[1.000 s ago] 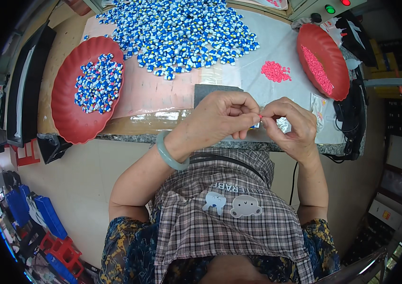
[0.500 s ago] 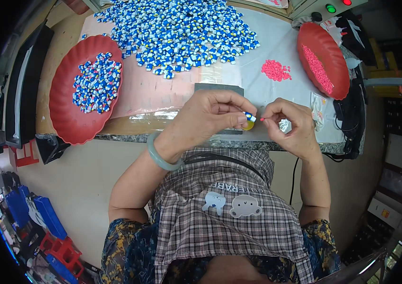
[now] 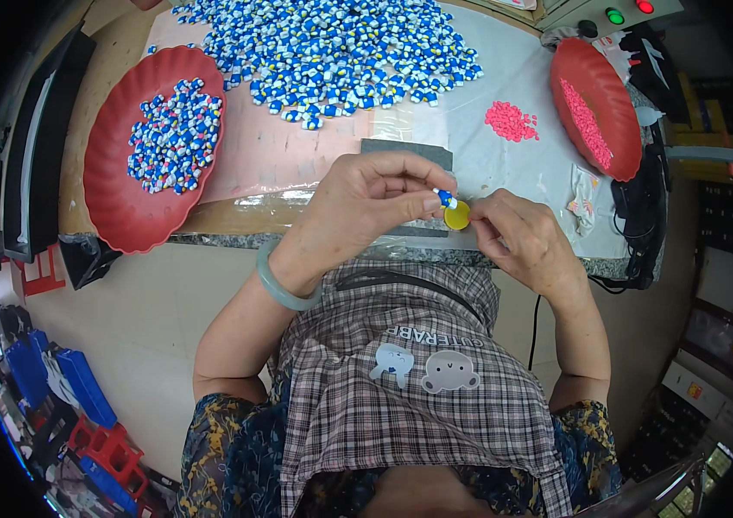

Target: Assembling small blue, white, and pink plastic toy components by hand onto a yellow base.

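Between the thumb and forefinger of my left hand (image 3: 366, 198) is a small blue-and-white moulded piece (image 3: 446, 199). A round yellow disc (image 3: 457, 216) shows just below that piece, between my two hands; whether it lies on the table or is held I cannot tell. My right hand (image 3: 526, 237) is closed, its fingertips bunched at the disc's right edge. What those fingers pinch, if anything, is hidden. Beyond my left hand lies a dark grey mat (image 3: 410, 155), partly covered by it.
A large heap of blue-and-white pieces (image 3: 341, 60) covers the table's far side. The left red scalloped bowl (image 3: 112, 186) holds similar pieces, some with pink bits. Small pink bits form a pile (image 3: 511, 122) and partly fill the right red bowl (image 3: 630, 155). A crumpled wrapper (image 3: 584, 200) lies near.
My right hand has moved in beside the yellow disc, and the pink bit it pinched is out of sight. The piece in my left fingers has tilted, and more of the disc shows.
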Demonstrator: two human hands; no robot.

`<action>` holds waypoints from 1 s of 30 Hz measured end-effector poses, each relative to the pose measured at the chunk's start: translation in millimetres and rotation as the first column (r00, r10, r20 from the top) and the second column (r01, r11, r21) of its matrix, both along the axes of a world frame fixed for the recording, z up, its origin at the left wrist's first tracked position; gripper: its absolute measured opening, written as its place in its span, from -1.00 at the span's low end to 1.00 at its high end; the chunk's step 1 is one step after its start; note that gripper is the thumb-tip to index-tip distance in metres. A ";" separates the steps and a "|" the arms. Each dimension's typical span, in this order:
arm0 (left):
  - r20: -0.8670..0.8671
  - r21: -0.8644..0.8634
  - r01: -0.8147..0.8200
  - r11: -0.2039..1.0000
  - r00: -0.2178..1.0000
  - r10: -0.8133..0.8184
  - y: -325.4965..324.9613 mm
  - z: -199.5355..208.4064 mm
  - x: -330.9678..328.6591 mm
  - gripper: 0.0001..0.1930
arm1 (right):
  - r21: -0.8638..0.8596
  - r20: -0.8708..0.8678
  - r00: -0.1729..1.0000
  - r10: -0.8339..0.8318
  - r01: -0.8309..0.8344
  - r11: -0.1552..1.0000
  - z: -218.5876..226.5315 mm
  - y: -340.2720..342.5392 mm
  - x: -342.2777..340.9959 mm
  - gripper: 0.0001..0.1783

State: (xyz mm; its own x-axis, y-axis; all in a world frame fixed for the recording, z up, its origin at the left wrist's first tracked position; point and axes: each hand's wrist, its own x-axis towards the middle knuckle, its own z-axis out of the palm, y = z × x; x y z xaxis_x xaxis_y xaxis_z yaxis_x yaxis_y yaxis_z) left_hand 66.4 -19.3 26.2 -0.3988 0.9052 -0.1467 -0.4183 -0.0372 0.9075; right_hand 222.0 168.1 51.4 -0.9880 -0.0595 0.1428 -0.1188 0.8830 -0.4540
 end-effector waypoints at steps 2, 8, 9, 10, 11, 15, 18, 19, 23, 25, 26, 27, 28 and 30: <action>0.004 0.000 -0.003 1.000 1.000 0.003 -1.0 -0.1 0.1 -0.78 | 0.025 -0.007 1.000 0.005 -0.005 1.000 -0.8 -0.8 0.5 -0.75; 0.069 -0.015 0.029 0.999 0.997 -0.028 -2.0 -3.7 1.5 -0.77 | 0.095 -0.018 1.000 0.015 -0.013 0.995 2.0 -4.1 -0.5 -0.74; 0.065 -0.007 0.023 1.000 0.998 -0.023 -1.8 -5.2 2.6 -0.78 | 0.094 -0.023 1.000 0.015 -0.013 0.996 1.9 -4.1 -0.7 -0.74; 0.061 0.002 0.018 1.000 0.998 -0.018 -1.3 -6.3 3.8 -0.78 | 0.094 -0.023 1.000 0.016 -0.014 0.996 1.7 -3.4 -0.6 -0.74; 0.061 0.002 0.018 1.000 0.998 -0.018 -0.7 -7.1 5.0 -0.78 | 0.068 -0.021 1.000 0.021 -0.019 0.998 1.5 -2.2 -0.2 -0.75; -0.017 0.022 -0.031 0.999 0.999 0.032 2.7 -8.3 12.4 -0.79 | -0.135 -0.005 0.999 -0.034 0.033 0.990 2.6 0.2 1.9 -0.77; -0.023 0.009 -0.052 0.999 0.998 0.052 4.7 -6.6 16.2 -0.80 | -0.377 0.031 0.990 -0.138 0.139 0.916 4.1 1.3 4.1 -0.82; -0.019 -0.014 -0.047 0.999 0.999 0.047 5.6 -5.9 17.2 -0.80 | -0.376 0.027 0.990 -0.141 0.141 0.916 5.1 0.4 5.7 -0.82; -0.021 0.016 -0.061 0.998 0.998 0.061 7.4 -6.6 23.0 -0.83 | -0.856 0.353 0.915 -0.193 0.400 0.329 6.7 -0.7 8.8 -0.89; -0.111 0.076 -0.065 0.995 0.991 0.073 7.5 -6.6 23.8 -0.84 | -0.881 0.373 0.911 -0.175 0.407 0.240 3.5 2.1 7.9 -0.90; -0.112 0.080 -0.062 0.995 0.991 0.071 7.7 -6.9 23.8 -0.84 | -0.905 0.369 0.918 -0.142 0.390 0.171 1.0 3.0 7.5 -0.90; -0.115 0.083 -0.060 0.995 0.991 0.069 7.8 -7.6 23.8 -0.84 | -0.922 0.363 0.925 -0.108 0.374 0.100 0.1 3.7 7.0 -0.89; -0.118 0.086 -0.058 0.995 0.991 0.068 8.4 -7.7 24.0 -0.85 | -0.922 0.362 0.925 -0.111 0.373 0.102 0.9 4.5 6.5 -0.89; -0.132 0.098 -0.062 0.993 0.988 0.074 8.8 -5.7 25.0 -0.85 | -0.925 0.376 0.923 -0.085 0.379 0.022 1.4 4.6 6.1 -0.87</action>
State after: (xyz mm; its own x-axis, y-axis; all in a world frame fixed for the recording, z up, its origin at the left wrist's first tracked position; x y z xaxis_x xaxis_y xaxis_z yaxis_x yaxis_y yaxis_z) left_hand 91.4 -10.5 20.6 -0.4703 0.8825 -0.0038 -0.2855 -0.1481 0.9469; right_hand 228.0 172.7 52.8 -0.9240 0.2254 -0.3089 0.1931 -0.4223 -0.8857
